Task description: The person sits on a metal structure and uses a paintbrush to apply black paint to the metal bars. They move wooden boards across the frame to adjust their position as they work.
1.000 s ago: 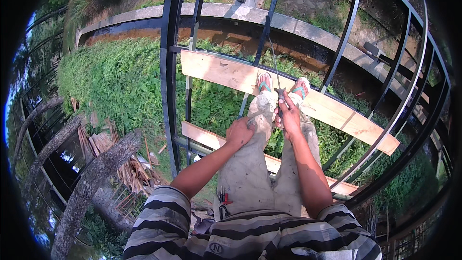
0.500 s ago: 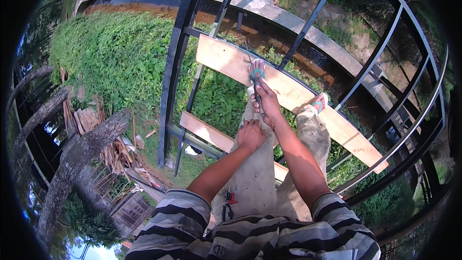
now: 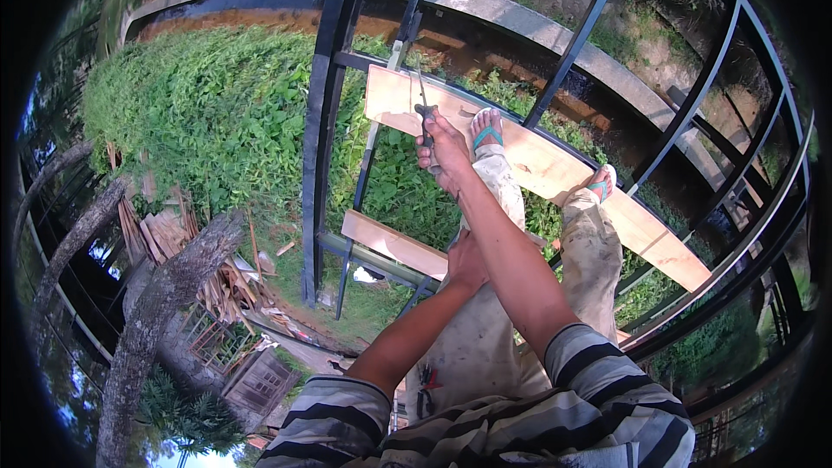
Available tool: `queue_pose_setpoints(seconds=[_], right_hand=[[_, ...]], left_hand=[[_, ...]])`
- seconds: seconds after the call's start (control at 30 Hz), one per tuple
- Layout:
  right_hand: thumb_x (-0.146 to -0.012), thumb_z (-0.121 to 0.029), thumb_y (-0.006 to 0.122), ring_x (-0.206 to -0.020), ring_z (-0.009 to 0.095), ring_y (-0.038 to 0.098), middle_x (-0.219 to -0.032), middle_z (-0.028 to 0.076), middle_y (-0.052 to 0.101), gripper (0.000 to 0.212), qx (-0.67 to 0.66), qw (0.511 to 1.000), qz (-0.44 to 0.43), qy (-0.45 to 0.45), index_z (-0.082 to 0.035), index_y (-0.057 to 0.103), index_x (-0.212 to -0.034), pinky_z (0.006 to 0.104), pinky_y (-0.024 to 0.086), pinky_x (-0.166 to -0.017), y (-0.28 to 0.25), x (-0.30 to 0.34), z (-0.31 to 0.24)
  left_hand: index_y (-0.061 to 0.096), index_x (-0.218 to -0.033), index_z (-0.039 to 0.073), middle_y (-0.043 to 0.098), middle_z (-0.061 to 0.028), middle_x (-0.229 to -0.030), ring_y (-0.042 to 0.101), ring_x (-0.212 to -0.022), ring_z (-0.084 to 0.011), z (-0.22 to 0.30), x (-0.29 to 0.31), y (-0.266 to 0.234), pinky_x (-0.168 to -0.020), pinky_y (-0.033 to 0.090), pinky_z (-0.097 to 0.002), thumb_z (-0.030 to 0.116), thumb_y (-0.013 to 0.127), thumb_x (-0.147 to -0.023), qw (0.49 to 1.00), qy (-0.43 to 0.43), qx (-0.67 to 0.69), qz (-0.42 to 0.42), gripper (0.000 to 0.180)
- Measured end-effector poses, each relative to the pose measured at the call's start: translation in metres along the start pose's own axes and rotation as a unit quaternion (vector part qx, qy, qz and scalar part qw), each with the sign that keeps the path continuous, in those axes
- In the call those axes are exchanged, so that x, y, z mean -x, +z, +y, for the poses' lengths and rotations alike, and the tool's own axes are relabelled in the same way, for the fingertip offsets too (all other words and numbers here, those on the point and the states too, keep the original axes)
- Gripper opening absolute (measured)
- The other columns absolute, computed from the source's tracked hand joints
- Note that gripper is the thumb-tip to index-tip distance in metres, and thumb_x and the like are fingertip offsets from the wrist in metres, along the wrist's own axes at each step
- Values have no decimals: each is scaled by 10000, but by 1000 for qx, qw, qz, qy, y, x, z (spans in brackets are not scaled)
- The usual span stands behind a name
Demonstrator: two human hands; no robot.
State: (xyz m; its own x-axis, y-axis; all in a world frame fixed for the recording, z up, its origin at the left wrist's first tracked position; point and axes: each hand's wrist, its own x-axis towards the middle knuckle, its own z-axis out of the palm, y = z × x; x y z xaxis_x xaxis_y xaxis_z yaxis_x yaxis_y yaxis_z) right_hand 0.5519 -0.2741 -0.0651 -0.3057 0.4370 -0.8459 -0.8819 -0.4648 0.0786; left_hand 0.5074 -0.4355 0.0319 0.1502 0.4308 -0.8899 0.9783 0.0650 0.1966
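Dark-handled, thin-bladed hand tool (image 3: 424, 111) gripped over the pale wooden plank (image 3: 548, 162)

From my remote seat I see the bare right hand (image 3: 445, 147) wrapped round the tool's handle, fingers curled in tightly. The slim blade points away from the body, above the plank's left end; I cannot tell whether it touches the wood. The bare left hand (image 3: 468, 262) is by the stained beige trousers (image 3: 594, 247), partly behind the right forearm; I cannot tell how open it is or whether it holds anything.

I judge the hand tool light enough for one hand, stiff at the handle, with a blade that may flex if pushed sideways. The handle is where I would hold it, fingers clear of the possibly sharp blade; sweat could make it slippery. The plank looks stiff and sturdy, heavier than the tool, and best taken by its long edges. It spans the dark metal frame (image 3: 321, 130), with feet in teal-strapped sandals (image 3: 488, 136) standing on it.
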Motion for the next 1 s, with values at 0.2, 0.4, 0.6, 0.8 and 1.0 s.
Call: queue_pose_setpoints(seconds=[0.2,0.4,0.6,0.8,1.0], right_hand=[[-1068,-241,577,-571,108,478,-816,33,534,522,-4,1000,-1,16,-258,390,-1555,259,427,-463,12,9,0],[-1060,-217,579,-551,113,473,-797,37,526,499,-39,999,-8,-21,-189,398,-1524,261,425,-457,19,-25,-19],[-1065,-227,570,-549,109,478,-763,31,527,515,11,999,21,-22,-196,397,-1549,269,430,-456,53,6,-2],[-1069,-201,560,-567,115,468,-796,37,524,395,-4,998,39,-52,-167,458,-1449,260,403,-458,46,-33,-16],[-1041,-195,584,-572,118,476,-799,37,530,452,15,999,30,-28,-200,433,-1467,263,411,-474,57,9,5]], left_hand=[[689,-1096,57,636,-123,-1222,588,-1151,-329,-38,-7,32,-928,536,-475,257,658,-856,996,61,1,63,314],[658,-1200,68,665,-130,-1198,604,-1171,-321,-34,-7,22,-938,526,-468,318,685,-867,997,71,6,39,417],[658,-1197,69,682,-135,-1130,611,-1167,-329,-52,-3,23,-925,539,-445,310,684,-875,993,83,59,51,403],[635,-1242,65,659,-157,-1208,631,-1133,-362,-49,-9,19,-941,524,-464,334,676,-888,997,73,34,10,446],[630,-1245,63,647,-155,-1231,603,-1187,-347,-63,-8,26,-939,521,-472,351,681,-886,997,70,42,-1,462]])
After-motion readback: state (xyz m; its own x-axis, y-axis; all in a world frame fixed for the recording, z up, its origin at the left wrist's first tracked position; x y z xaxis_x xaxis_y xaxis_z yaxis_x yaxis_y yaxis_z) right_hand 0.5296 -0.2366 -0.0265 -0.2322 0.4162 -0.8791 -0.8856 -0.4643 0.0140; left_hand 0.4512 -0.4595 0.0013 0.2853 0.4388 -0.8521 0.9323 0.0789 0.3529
